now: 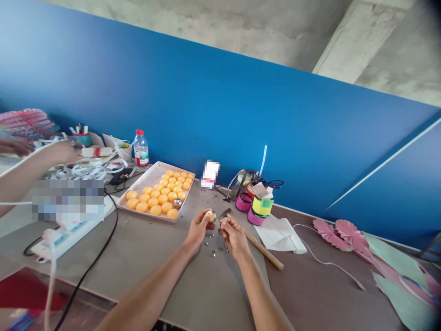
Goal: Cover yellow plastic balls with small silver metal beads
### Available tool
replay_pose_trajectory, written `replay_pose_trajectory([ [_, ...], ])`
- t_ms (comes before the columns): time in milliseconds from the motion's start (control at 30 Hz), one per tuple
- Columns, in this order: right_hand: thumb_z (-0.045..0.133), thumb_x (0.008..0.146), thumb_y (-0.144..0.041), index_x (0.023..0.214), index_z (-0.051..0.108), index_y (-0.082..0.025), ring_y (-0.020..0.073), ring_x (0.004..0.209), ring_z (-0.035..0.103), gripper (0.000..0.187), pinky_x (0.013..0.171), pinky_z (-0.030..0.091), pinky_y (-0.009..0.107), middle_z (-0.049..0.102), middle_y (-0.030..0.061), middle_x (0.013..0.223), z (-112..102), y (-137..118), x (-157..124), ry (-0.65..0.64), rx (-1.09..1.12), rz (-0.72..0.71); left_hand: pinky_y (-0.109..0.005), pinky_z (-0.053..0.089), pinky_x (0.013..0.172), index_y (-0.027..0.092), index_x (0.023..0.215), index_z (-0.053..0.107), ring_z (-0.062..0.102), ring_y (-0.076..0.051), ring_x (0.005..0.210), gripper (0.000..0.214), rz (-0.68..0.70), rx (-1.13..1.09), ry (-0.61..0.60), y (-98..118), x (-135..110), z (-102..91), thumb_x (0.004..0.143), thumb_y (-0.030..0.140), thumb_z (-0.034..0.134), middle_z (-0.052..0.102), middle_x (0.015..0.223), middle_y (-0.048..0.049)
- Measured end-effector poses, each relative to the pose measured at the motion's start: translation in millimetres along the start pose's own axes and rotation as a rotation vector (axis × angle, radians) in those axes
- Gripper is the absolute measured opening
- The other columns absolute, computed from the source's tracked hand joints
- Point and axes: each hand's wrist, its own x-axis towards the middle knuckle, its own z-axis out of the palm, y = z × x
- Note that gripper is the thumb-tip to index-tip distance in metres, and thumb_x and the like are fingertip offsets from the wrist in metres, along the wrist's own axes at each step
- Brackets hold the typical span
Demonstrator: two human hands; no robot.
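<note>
My left hand (200,226) holds an orange ball (211,216), like a table tennis ball, with silvery bits on its right side. Close to its right, my right hand (231,233) has thumb and fingers pinched together; anything between them is too small to make out. Small shiny metal pieces (213,253) lie scattered on the table below both hands. A hammer (263,250) with a wooden handle rests behind and to the right of my right hand. To the left, a shallow box (138,183) holds many orange balls (153,202) and one silver-covered ball (178,202).
Behind the hands stand a blurred-out phone-like object (210,174) and pink and yellow ringed containers (261,207). White paper (280,233) and pink paper fans (339,232) lie right. At left are a bottle (141,151), a power strip (74,232), cables and another person's arm (41,161).
</note>
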Motion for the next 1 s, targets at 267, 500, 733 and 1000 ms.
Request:
replay_pose_trajectory([
  [267,0.057,0.068,-0.027,0.076,0.055,-0.019,0.0102,0.048,0.048,0.011,0.051,0.037,0.023,0.055,-0.0042,0.058,4.0,10.2,-0.7,0.045,-0.317,-0.117,-0.026,0.048,0.057,0.015,0.101,0.059,0.057,-0.012,0.059,0.043,0.017,-0.014,-0.047,-1.4,-1.9,1.2,0.072,0.046,0.060,0.060,0.076,-0.0011],
  [500,0.054,0.071,-0.029,0.070,0.054,-0.019,0.0095,0.047,0.041,0.011,0.048,0.033,0.022,0.047,-0.0056,0.052,7.1,8.6,-4.4,0.072,-0.502,-0.195,-0.025,0.048,0.058,0.015,0.101,0.059,0.058,-0.012,0.061,0.042,-0.003,-0.014,-0.049,-3.9,-1.9,1.8,0.071,0.045,0.061,0.062,0.078,-0.0025],
  [733,0.054,0.071,-0.029,0.072,0.055,-0.018,0.0096,0.048,0.041,0.011,0.048,0.034,0.022,0.046,-0.0054,0.052,6.0,9.8,-2.9,0.071,-0.478,-0.158,-0.028,0.048,0.051,0.014,0.099,0.057,0.056,-0.013,0.053,0.040,-0.001,-0.050,-0.131,-4.3,-4.6,4.0,0.074,0.045,0.056,0.059,0.071,-0.0007],
  [1000,0.054,0.072,-0.031,0.071,0.055,-0.019,0.0105,0.048,0.044,0.012,0.049,0.036,0.023,0.050,-0.0046,0.053,8.6,9.5,-3.8,0.052,-0.425,-0.138,-0.026,0.044,0.044,0.015,0.096,0.055,0.052,-0.011,0.044,0.036,0.036,-0.037,-0.145,-2.6,-6.9,6.8,0.076,0.045,0.055,0.055,0.065,0.0023],
])
